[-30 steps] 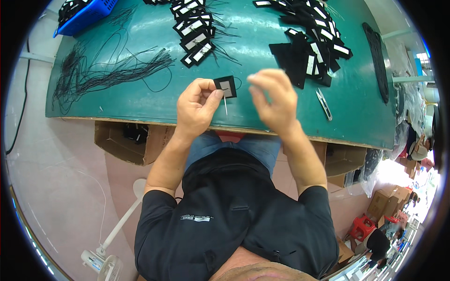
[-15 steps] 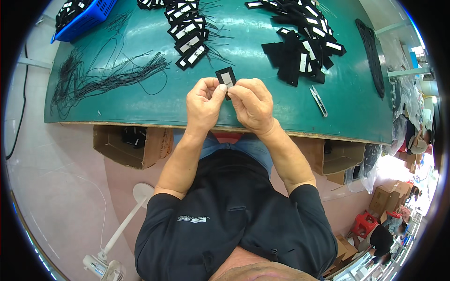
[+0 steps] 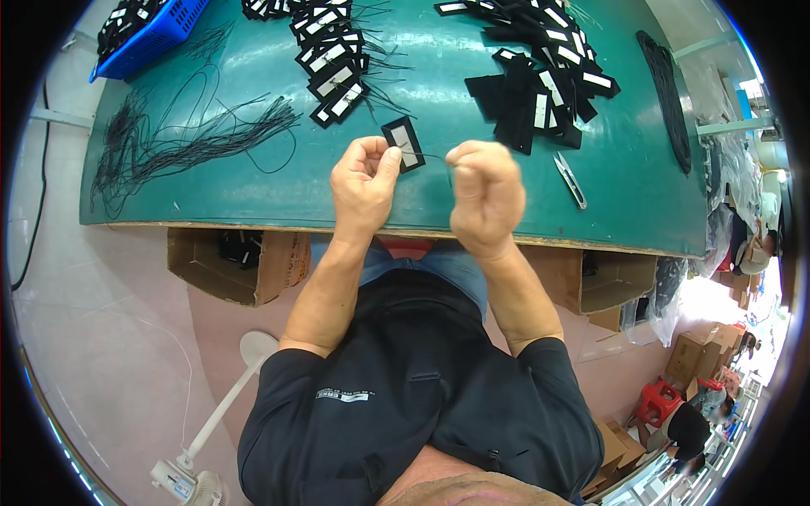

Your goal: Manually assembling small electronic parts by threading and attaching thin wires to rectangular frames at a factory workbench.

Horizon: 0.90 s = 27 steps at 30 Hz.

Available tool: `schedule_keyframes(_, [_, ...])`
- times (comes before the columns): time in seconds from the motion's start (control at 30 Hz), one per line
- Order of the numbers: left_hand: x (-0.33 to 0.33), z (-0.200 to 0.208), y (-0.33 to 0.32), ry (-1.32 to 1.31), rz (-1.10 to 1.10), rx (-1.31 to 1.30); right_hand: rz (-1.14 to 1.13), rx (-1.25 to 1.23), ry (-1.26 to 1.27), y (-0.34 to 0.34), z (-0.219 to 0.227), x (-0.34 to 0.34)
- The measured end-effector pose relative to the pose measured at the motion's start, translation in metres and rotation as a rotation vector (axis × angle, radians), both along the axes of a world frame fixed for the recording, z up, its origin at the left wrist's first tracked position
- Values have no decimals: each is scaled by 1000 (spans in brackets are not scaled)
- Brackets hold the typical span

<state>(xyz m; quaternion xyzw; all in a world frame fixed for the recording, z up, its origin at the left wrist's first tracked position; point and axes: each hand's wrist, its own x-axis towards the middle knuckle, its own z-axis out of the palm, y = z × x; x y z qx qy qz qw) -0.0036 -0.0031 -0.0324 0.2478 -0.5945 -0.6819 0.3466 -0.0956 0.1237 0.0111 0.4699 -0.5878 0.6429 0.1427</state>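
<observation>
My left hand (image 3: 364, 181) pinches a small flat black piece with a white panel (image 3: 409, 148) by its left edge, over the near part of the table. From that piece a thin dark cord (image 3: 433, 156) runs to the right. My right hand (image 3: 485, 194) is closed on the cord's other end, a short way from the piece. Thread snips (image 3: 571, 181) lie on the table to the right of my right hand. Beyond my hands are a row of similar black pieces with cords (image 3: 337, 76) and a heap of black pieces without visible cords (image 3: 548, 93).
Loose dark cords (image 3: 186, 139) spread over the left of the green table (image 3: 337, 198). A blue basket (image 3: 160, 42) of black pieces stands at the far left. A cord bundle (image 3: 664, 101) lies along the right edge. Open cardboard boxes (image 3: 283, 266) sit below the front edge.
My right hand has moved right, away from the black piece, drawing the cord out between my hands. The left hand keeps its hold, and more of the white panel shows.
</observation>
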Motion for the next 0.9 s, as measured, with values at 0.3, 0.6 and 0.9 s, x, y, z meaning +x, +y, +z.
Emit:
schedule_keyframes(0.3, [4,-10,-12,13,26,77,322,-236,-553,34,9,-10])
schedule_keyframes(0.6, [5,-8,-10,-21,29,57,245,-219,-582,62,6,-21])
schedule_keyframes(0.9, [6,-9,-6,-22,-18,-1,49,432,-218,10,-20,0])
